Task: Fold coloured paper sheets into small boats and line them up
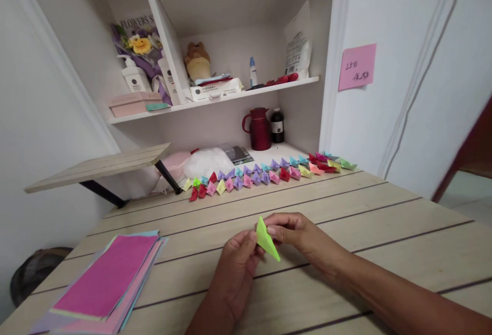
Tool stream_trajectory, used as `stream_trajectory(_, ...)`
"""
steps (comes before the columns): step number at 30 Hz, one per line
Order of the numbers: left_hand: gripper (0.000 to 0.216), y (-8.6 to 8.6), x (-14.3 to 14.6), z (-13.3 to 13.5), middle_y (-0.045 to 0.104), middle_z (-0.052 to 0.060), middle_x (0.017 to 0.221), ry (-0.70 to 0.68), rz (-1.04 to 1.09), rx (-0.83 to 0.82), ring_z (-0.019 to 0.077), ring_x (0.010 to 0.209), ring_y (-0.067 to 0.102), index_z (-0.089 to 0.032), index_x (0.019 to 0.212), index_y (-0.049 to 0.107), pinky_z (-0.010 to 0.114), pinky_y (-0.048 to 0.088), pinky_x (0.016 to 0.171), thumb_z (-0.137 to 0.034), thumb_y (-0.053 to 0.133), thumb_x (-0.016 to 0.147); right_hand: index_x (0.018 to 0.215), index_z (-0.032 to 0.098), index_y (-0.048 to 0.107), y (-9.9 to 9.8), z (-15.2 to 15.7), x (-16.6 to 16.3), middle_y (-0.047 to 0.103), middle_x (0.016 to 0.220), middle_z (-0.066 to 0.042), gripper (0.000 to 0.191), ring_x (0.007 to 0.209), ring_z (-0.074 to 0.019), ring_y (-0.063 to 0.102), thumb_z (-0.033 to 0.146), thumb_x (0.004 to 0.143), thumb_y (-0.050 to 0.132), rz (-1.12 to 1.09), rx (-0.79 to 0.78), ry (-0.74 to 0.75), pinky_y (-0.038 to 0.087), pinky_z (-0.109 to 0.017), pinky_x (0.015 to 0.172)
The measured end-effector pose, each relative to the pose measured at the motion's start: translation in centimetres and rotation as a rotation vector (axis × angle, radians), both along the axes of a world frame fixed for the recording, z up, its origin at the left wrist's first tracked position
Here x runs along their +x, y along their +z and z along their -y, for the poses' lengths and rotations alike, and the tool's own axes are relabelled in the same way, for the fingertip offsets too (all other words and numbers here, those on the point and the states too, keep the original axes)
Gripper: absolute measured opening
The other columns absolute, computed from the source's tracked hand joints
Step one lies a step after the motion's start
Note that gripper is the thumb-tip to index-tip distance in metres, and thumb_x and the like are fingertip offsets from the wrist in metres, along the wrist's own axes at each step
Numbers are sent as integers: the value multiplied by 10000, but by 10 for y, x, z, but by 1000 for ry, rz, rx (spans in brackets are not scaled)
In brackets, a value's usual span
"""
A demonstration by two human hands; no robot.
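A folded piece of bright yellow-green paper [268, 241] is held above the wooden table [184, 278], tilted with one point up and one down to the right. My left hand [240, 260] pinches its left side, thumb in front. From the right, my right hand [290, 231] grips its upper part between thumb and fingers. Some fingertips of both hands are hidden behind the paper. Beyond the hands, rows of small folded paper boats [248, 181] in many colours line the table's back edge. A stack of coloured paper sheets [107, 273], magenta on top, lies at the left.
A raised wooden shelf [103, 165] on black brackets stands at the back left. Behind the boats are a white plastic bag [209, 165], a dark red jug [260, 132] and a dark bottle [277, 127]. A pink note [356, 67] is stuck on the right wall.
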State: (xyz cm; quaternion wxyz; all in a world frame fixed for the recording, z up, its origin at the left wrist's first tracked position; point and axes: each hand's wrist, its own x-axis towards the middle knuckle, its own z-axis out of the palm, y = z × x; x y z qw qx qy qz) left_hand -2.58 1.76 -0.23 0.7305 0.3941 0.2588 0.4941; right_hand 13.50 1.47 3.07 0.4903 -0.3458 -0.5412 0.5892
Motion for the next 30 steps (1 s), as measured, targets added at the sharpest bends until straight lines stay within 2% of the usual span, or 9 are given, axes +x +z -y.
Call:
stream_trajectory(3, 213, 0, 1, 0, 567, 18, 680, 71, -63, 23, 120, 690, 489, -126, 711, 672, 245, 402, 713, -323, 684, 792, 852, 165, 744, -5, -3, 0, 680, 719, -22, 241, 651, -133, 572, 369, 724, 728, 66, 41, -17, 458, -260, 649)
stream_trajectory(7, 231, 3, 3, -1, 588, 2, 645, 234, -322, 104, 126, 672, 506, -140, 638, 668, 238, 398, 692, -342, 707, 743, 975, 175, 710, -15, -6, 1, 682, 724, -20, 277, 684, -158, 592, 300, 728, 709, 211, 125, -46, 441, -247, 615)
stream_trajectory(9, 198, 5, 5, -2, 611, 0, 632, 272, -446, 134, 136, 663, 524, -144, 653, 697, 241, 403, 677, -330, 712, 718, 1001, 180, 694, -21, -7, 1, 671, 718, -15, 287, 649, -148, 569, 294, 737, 690, 288, 135, -78, 411, -232, 564)
stream_trajectory(12, 169, 6, 6, -2, 651, 6, 654, 315, -519, 135, 153, 678, 550, -149, 724, 739, 249, 417, 676, -314, 708, 703, 952, 177, 682, -27, -7, -1, 625, 665, 6, 218, 563, -117, 498, 272, 759, 642, 355, 130, -76, 356, -219, 507)
stream_trajectory(16, 212, 6, 7, 2, 691, 30, 725, 275, -404, 89, 158, 727, 575, -144, 781, 744, 260, 430, 737, -346, 711, 726, 809, 179, 633, -28, -6, -5, 568, 634, 24, 89, 541, -112, 459, 248, 753, 630, 363, 154, -198, 348, -226, 500)
stream_trajectory(20, 282, 5, 11, 6, 711, 93, 867, 192, -119, -11, 203, 871, 615, -131, 826, 727, 322, 434, 870, -402, 698, 755, 755, 200, 622, -23, -4, -4, 598, 752, -7, 17, 683, -155, 527, 192, 765, 610, 397, 355, -298, 410, -265, 613)
stream_trajectory(25, 399, 6, 13, 9, 694, 159, 1012, 106, 19, -139, 242, 981, 619, -109, 988, 701, 395, 409, 964, -447, 679, 778, 731, 216, 644, -25, -6, 1, 584, 854, -37, 143, 832, -195, 567, 119, 784, 553, 413, 508, -331, 429, -304, 721)
stream_trajectory(27, 370, 7, 12, 10, 696, 151, 1006, 87, 33, -134, 236, 986, 617, -110, 972, 704, 391, 400, 977, -419, 698, 769, 729, 219, 648, -26, -5, 1, 571, 890, -44, 161, 868, -200, 566, 112, 791, 546, 411, 519, -319, 430, -304, 729)
stream_trajectory(30, 290, 5, 13, 11, 706, 120, 938, 129, 22, -109, 213, 937, 622, -116, 885, 716, 358, 411, 953, -343, 762, 710, 710, 220, 637, -25, -2, -2, 561, 911, -45, 173, 874, -197, 561, 104, 798, 544, 431, 517, -286, 427, -296, 713)
